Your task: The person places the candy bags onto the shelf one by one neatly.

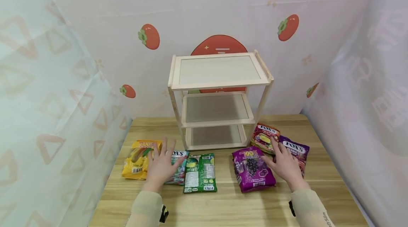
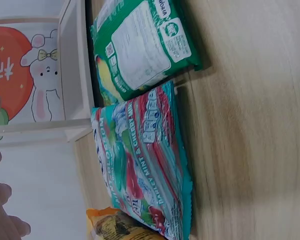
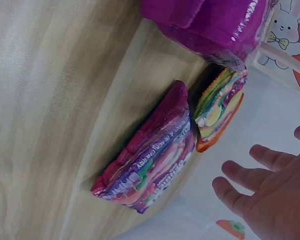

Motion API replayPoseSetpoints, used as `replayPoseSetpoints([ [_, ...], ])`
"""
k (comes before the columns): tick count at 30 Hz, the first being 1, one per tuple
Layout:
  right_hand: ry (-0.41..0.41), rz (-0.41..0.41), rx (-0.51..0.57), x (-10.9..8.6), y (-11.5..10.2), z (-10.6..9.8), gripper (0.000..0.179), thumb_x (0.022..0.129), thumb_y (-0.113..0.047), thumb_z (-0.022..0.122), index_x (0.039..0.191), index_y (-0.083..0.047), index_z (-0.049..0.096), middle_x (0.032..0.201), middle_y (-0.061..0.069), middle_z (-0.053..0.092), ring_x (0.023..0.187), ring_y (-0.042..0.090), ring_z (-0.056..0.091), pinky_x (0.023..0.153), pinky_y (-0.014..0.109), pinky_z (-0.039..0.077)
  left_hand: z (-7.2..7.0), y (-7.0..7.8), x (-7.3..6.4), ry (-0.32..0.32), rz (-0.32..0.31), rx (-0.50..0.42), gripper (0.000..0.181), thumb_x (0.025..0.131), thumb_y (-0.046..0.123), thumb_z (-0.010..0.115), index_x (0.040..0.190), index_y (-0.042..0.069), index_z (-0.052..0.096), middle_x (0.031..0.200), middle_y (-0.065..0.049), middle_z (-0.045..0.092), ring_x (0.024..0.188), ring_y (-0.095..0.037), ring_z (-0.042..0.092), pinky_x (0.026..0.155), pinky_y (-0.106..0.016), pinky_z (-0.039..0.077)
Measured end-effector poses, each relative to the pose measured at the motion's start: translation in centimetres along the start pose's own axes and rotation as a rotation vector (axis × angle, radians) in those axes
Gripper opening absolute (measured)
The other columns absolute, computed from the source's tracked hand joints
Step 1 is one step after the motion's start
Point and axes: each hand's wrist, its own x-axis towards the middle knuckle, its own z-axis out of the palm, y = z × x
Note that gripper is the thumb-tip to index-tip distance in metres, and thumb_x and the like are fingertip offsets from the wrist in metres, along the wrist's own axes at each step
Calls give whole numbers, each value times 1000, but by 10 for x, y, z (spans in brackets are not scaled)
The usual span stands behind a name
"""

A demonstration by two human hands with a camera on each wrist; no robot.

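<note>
My left hand point(image 1: 160, 166), fingers spread, hovers over a teal candy bag point(image 1: 179, 166), partly covering it in the head view. Left of it lies a yellow candy bag point(image 1: 137, 159); to the right, a green candy bag point(image 1: 200, 174) shows its printed back. With fingers apart and nothing held, my right hand point(image 1: 284, 163) is above the right-hand group. There a purple candy bag with a grape picture point(image 1: 251, 170) lies nearest the middle, an orange-red fruits bag point(image 1: 262, 138) behind, and a dark purple berries bag point(image 1: 296, 151) at the far right, partly hidden by the hand.
A pale wooden three-tier shelf point(image 1: 220, 86) stands at the back of the wooden table point(image 1: 229, 207), between the two groups of bags. Behind it hangs a white cloth point(image 1: 204, 11) printed with red fruit; more cloth closes off both sides.
</note>
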Motion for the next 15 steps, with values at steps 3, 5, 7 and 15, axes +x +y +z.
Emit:
replayPoseSetpoints([
  [3,-7,2,-6,0,1,4,96,98,-64,55,166,-20,3,156,36,29,132,62,40,99,83,31,4,3,-1,0,9,-15,85,99,65,53,165,28,16,172,-12,1,151,-56,4,116,-78,12],
  [5,-14,8,-13,0,1,6,96,98,-64,55,166,-19,4,154,36,32,131,61,42,98,84,31,7,4,-2,-3,12,-31,84,99,63,54,165,26,19,172,-12,3,151,-55,5,116,-78,12],
  [7,-20,19,-20,-1,1,7,97,97,-64,57,166,-18,8,153,37,34,130,61,42,97,85,31,9,5,-2,-13,13,-50,84,99,64,53,165,25,19,172,-12,2,152,-54,4,116,-78,12],
  [15,-71,6,35,-3,1,19,96,96,-63,60,163,-7,21,144,40,41,121,62,49,93,77,44,7,9,0,-26,3,-122,85,100,66,49,166,23,16,172,-11,4,153,-53,6,118,-76,12],
])
